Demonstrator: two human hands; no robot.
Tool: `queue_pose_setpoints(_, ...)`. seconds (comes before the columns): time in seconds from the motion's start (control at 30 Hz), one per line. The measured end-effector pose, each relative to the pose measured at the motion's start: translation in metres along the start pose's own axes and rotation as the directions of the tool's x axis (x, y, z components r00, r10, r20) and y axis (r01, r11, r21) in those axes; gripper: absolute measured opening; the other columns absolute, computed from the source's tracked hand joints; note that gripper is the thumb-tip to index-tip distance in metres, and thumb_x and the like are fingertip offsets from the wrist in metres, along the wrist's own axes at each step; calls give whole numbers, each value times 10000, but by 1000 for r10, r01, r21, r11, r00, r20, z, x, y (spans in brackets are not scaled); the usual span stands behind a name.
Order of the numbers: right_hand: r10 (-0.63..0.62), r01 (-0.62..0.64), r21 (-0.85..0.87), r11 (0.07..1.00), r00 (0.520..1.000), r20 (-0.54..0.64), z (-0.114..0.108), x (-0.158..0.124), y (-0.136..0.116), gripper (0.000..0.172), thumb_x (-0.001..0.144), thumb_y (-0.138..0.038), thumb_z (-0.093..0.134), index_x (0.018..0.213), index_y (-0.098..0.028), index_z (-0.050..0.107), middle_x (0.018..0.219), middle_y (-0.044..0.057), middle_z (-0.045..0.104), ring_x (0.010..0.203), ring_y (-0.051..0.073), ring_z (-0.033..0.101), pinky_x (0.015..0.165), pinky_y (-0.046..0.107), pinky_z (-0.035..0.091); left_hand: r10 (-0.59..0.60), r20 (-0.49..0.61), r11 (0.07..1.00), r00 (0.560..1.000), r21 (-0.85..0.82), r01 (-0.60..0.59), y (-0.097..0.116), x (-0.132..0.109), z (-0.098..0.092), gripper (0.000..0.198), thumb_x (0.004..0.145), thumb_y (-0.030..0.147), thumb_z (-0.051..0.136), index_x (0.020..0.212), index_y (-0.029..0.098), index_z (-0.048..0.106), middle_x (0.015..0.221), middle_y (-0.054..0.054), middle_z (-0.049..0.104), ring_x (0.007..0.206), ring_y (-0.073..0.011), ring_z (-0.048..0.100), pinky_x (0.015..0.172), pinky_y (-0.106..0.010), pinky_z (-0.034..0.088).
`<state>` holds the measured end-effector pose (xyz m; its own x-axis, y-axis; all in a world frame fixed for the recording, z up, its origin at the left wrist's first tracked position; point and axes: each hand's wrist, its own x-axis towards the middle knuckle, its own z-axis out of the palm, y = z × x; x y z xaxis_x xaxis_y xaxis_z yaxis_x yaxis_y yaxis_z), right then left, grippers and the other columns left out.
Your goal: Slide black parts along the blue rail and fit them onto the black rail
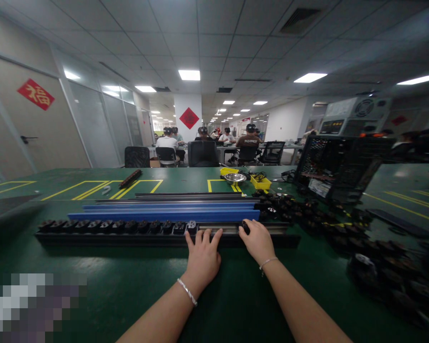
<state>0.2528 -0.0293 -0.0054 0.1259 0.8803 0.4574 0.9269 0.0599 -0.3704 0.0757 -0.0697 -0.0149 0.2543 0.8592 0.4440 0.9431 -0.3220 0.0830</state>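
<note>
A long black channel (110, 240) lies across the green table in front of me. A row of round black socket modules (130, 226) fills its left part, ending in a lighter grey socket module (191, 226). To the right of that, the channel's inside shows bare metal. My left hand (202, 259) rests with fingers spread on the channel's near edge, just beside the grey module. My right hand (259, 242) pinches a small black socket module (246, 227) over the channel's right part. The fingers partly cover this piece.
Behind the channel lie blue rails (164, 214). A heap of black parts (307, 221) spreads to the right, near an open computer case (338, 164). Farther back are a metal bowl (235, 178), a yellow bin (260, 182) and a dark strip (130, 178). People sit beyond the table.
</note>
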Motion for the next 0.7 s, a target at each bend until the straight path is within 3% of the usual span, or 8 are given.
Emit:
queue_pose_setpoints(0.5, 77, -77, -3, 997, 996, -54, -4, -3, -10, 321, 803, -416, 453, 955, -198, 635, 1015, 86, 663, 1036, 225, 538, 938, 385, 297, -30, 50, 999, 998, 28, 28, 3, 1, -5, 605, 757, 218, 512, 1331, 353, 379, 1284, -45, 470, 1205, -287, 350, 1036, -662, 61)
queue_pose_setpoints(0.7, 110, -110, 4, 994, 991, -79, -2, -3, -12, 294, 793, -396, 461, 942, -208, 630, 1035, 64, 655, 1038, 224, 529, 997, 428, 210, -21, 22, 1000, 1000, 12, 20, 2, 1, -3, 602, 759, 213, 501, 1332, 351, 378, 1274, -46, 478, 1202, -289, 353, 1029, -669, 65)
